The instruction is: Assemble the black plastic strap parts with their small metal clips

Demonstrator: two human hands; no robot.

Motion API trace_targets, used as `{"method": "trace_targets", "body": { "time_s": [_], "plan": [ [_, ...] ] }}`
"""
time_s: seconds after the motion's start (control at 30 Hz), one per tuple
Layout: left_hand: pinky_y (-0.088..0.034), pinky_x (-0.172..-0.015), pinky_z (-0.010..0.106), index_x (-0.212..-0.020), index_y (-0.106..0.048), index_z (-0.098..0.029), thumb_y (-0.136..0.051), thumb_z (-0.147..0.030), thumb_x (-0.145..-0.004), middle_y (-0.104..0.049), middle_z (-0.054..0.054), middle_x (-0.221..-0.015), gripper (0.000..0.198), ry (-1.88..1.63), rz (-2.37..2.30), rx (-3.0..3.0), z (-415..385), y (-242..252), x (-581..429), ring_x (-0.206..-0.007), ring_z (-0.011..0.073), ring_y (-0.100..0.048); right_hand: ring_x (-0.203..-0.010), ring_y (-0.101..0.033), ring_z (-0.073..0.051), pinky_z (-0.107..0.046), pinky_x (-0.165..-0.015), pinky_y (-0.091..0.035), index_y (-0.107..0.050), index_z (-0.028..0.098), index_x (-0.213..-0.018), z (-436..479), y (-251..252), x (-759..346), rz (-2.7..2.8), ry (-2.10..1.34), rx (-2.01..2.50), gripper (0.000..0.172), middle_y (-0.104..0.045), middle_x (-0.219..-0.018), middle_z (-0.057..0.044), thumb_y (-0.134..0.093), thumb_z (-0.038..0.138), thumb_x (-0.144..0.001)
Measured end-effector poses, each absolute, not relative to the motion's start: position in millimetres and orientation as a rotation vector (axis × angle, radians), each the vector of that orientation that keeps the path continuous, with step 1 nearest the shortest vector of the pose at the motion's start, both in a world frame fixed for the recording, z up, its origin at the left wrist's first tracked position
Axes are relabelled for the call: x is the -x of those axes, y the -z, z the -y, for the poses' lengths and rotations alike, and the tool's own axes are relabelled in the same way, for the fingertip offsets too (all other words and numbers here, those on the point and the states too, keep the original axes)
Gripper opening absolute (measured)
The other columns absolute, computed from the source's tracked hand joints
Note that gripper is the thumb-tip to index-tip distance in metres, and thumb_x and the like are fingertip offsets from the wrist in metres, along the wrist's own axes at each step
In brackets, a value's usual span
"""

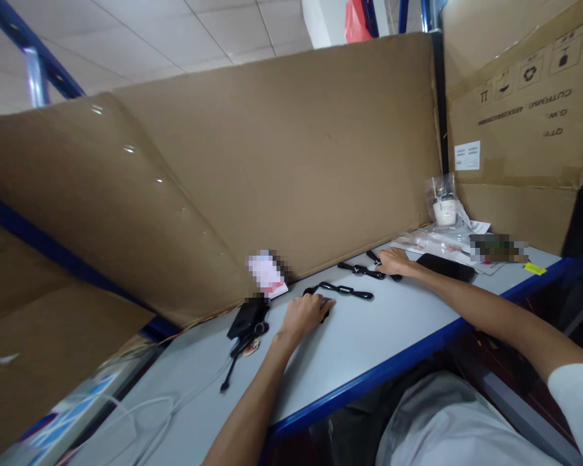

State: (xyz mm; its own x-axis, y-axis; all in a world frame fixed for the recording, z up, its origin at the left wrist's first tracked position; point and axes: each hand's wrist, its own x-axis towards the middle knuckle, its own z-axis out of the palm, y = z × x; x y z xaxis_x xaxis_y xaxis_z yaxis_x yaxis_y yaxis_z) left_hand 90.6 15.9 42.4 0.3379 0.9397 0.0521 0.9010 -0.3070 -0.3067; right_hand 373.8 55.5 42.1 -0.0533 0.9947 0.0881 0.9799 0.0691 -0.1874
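Note:
On the grey-white tabletop [354, 336] lie several short black strap-like pieces with loops and a small middle fitting. My left hand [305, 316] is closed over one of them, whose black end [311, 290] sticks out past the fingers; most of it is covered. Farther right, my right hand [393, 261] has its fingers bent together on another black piece [373, 257], which shows on both sides of the fingertips. Between the hands are two uncovered pieces, one nearer the left [346, 290] and one close to the right fingers [361, 270].
A propped phone [267, 275] leans near a black box-shaped item [247, 317] and a black cable [229, 372]. White cables [168, 414] run at left. Beside my right forearm lies a dark phone [447, 266], with plastic bags and a cup [444, 210] behind. Cardboard walls [296, 162] enclose the table.

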Motion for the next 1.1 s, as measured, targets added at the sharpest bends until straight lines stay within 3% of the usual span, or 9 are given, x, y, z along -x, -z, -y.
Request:
{"method": "trace_targets", "body": {
  "time_s": [0.17,0.47,0.6,0.77,0.93,1.1],
  "plan": [
    [-0.052,-0.080,0.040,-0.106,-0.074,-0.011,-0.039,-0.050,-0.102,-0.073,0.024,-0.105,0.052,-0.221,1.736,2.205,-20.9,-43.8,-76.2,-0.099,0.0355,-0.071,-0.102,-0.071,-0.029,-0.030,-0.076,-0.050,-0.075,0.011,-0.106,-55.6,-43.9,-372.7,2.088,-0.159,2.041,0.033,-0.075,-0.111,-0.020,-0.063,0.035,-0.087],
    [-0.051,-0.077,0.039,-0.105,-0.073,-0.011,-0.039,-0.043,-0.103,-0.073,0.023,-0.106,0.047,-0.185,1.760,2.200,-16.7,-48.3,-79.0,-0.099,0.0355,-0.071,-0.103,-0.070,-0.032,-0.034,-0.077,-0.049,-0.073,0.009,-0.109,-43.1,-56.4,-369.9,2.010,-0.048,1.937,0.040,-0.073,-0.111,-0.023,-0.053,0.040,-0.094],
    [-0.047,-0.070,0.035,-0.104,-0.071,-0.016,-0.033,-0.041,-0.105,-0.074,0.019,-0.098,0.045,0.014,1.798,2.167,-14.7,-53.8,-84.0,-0.090,0.0333,-0.072,-0.103,-0.069,-0.030,-0.031,-0.077,-0.047,-0.070,0.013,-0.115,-23.8,-60.6,-346.4,2.108,-0.005,1.744,0.040,-0.074,-0.113,-0.017,-0.054,0.042,-0.092],
    [-0.039,-0.066,0.030,-0.100,-0.068,-0.020,-0.031,-0.040,-0.106,-0.075,0.013,-0.093,0.042,0.219,1.804,2.182,-10.3,-58.8,-91.5,-0.086,0.0282,-0.072,-0.097,-0.070,-0.026,-0.027,-0.074,-0.046,-0.072,0.020,-0.106,7.4,-49.5,-306.6,2.329,-0.050,1.451,0.037,-0.077,-0.105,-0.008,-0.065,0.049,-0.084],
    [-0.036,-0.067,0.028,-0.108,-0.063,-0.022,-0.034,-0.035,-0.106,-0.075,0.007,-0.091,0.031,0.236,1.565,2.498,-7.0,-51.4,-99.0,-0.087,0.0237,-0.071,-0.097,-0.071,-0.028,-0.030,-0.077,-0.048,-0.071,0.015,-0.108,18.1,-36.9,-294.8,2.509,-0.026,1.296,0.039,-0.074,-0.111,-0.015,-0.065,0.046,-0.084],
    [-0.037,-0.066,0.029,-0.103,-0.065,-0.022,-0.043,-0.046,-0.103,-0.074,0.007,-0.088,0.032,0.105,1.335,2.735,-0.4,-43.9,-108.2,-0.086,0.0248,-0.070,-0.104,-0.070,-0.032,-0.036,-0.083,-0.050,-0.064,0.013,-0.127,17.8,-47.3,-307.6,2.584,0.016,1.379,0.049,-0.072,-0.118,-0.018,-0.062,0.045,-0.089]
  ]
}}
